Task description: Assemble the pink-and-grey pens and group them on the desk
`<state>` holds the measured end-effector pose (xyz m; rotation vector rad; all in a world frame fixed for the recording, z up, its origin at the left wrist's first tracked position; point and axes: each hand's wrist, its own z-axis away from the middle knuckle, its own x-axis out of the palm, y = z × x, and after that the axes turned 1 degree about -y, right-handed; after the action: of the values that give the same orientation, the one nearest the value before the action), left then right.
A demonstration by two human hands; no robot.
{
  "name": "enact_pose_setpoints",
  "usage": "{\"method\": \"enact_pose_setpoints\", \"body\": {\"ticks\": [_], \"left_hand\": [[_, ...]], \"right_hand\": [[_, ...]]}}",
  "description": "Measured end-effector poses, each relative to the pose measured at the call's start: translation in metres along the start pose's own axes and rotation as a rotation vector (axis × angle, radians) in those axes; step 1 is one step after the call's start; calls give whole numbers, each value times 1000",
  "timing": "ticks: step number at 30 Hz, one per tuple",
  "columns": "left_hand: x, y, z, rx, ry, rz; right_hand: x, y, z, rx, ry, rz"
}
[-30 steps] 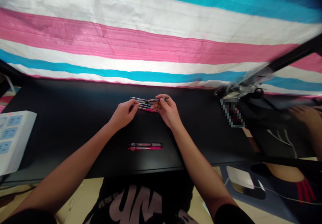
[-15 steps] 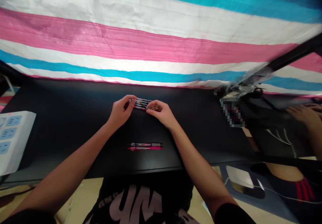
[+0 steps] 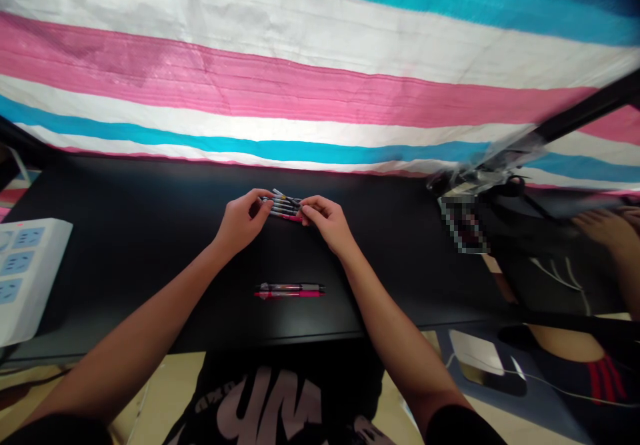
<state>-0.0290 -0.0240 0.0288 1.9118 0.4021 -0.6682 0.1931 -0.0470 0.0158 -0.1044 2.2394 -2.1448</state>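
Observation:
Between my two hands lies a row of several pens (image 3: 284, 209), mostly grey and black, with a pink-red one at the near side. One pen at the far side lies slanted across the others. My left hand (image 3: 246, 215) is closed at the left ends of the pens, thumb and fingers pinching them. At the right ends, the thumb and fingertips of my right hand (image 3: 323, 217) close on the pens. Nearer to me, a black-and-grey pen (image 3: 291, 287) and a red pen (image 3: 290, 294) lie side by side, untouched.
A white power strip (image 3: 37, 278) stands at the left of the black table (image 3: 165, 252). To the right are clear plastic wrapping (image 3: 480, 168) and a pixelated flat object (image 3: 465, 225). Another person's hand (image 3: 605, 228) is at the far right. Striped sheeting (image 3: 300, 98) hangs behind.
One pen at the far side of the row now lies slanted, where the pens lay roughly parallel. My right hand has shifted slightly right; my left hand has hardly moved.

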Motion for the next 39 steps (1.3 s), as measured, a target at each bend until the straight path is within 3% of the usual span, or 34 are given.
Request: {"method": "enact_pose_setpoints", "body": {"ticks": [6, 15, 32, 39], "left_hand": [[-5, -12, -3, 75, -40, -218], [-6, -20, -6, -8, -258, -361], [-9, -12, -4, -36, -402, -478], [-9, -9, -4, -32, -391, -497]], "right_hand": [[0, -2, 0, -17, 37, 5], [0, 0, -1, -40, 54, 36], [1, 3, -2, -22, 44, 47], [1, 3, -2, -21, 53, 49]]}}
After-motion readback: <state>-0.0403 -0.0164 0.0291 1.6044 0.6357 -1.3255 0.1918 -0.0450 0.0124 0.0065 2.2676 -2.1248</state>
